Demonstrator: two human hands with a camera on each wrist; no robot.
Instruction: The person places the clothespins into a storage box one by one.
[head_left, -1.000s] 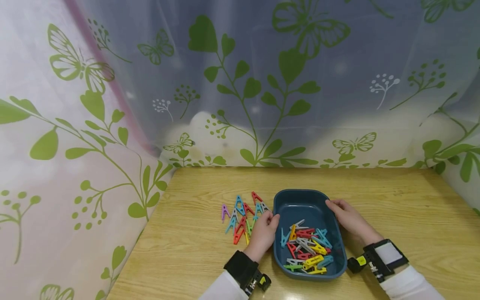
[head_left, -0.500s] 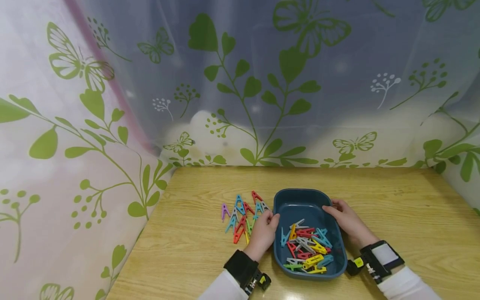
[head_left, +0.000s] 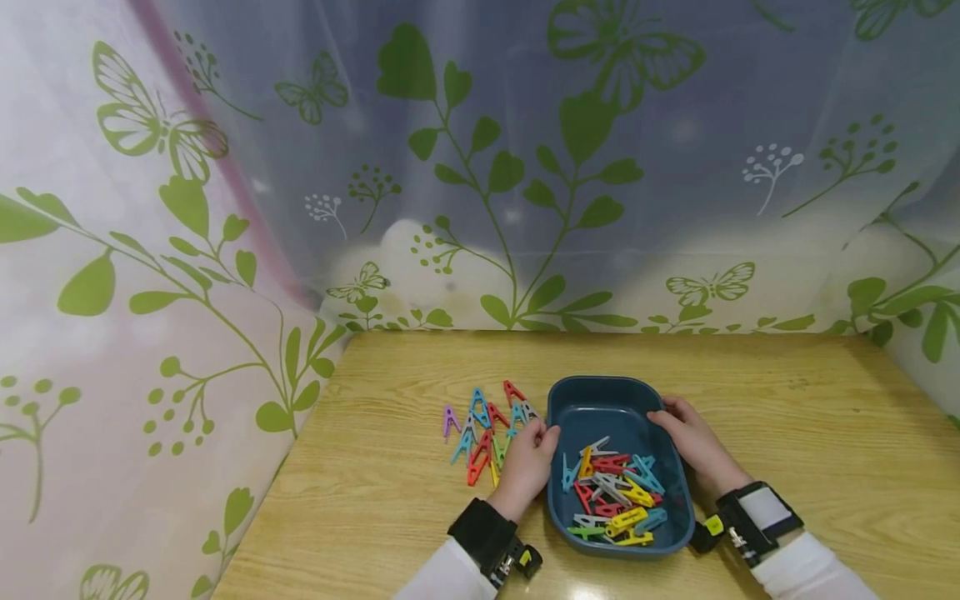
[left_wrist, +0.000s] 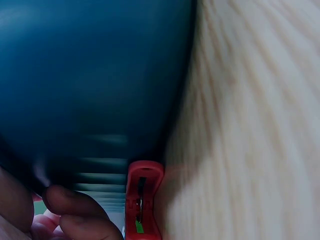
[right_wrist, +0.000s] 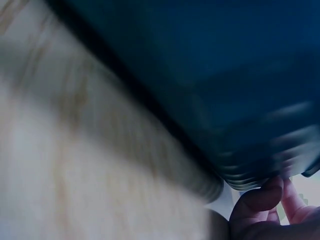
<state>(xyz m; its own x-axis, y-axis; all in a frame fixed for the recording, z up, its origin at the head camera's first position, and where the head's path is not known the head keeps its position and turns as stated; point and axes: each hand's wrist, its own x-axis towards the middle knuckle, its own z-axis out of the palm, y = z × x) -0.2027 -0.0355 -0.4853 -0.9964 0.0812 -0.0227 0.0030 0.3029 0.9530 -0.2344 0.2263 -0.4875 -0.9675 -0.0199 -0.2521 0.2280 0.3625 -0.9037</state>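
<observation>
We see a wooden table (head_left: 787,417) from above, with a dark blue plastic tray (head_left: 600,408) standing near its front edge, about midway along. Our left hand (head_left: 527,467) grips the tray's left rim, fingers curled over the edge with the thumb against it. Our right hand (head_left: 693,442) grips the right rim the same way, fingers curled round the edge near the far right corner of the tray. A heap of coloured clothes pegs (head_left: 615,492) lies in the near half of the tray; its far half is bare. A second scatter of loose pegs (head_left: 483,429) lies on the table just left of the tray, touching our left hand. From the left wrist, one red peg (left_wrist: 142,200) lies against the tray's outer wall, beside our fingertips (left_wrist: 65,200). A sheer curtain (head_left: 480,167) printed with green leaves and butterflies hangs behind the table's far and left edges.
</observation>
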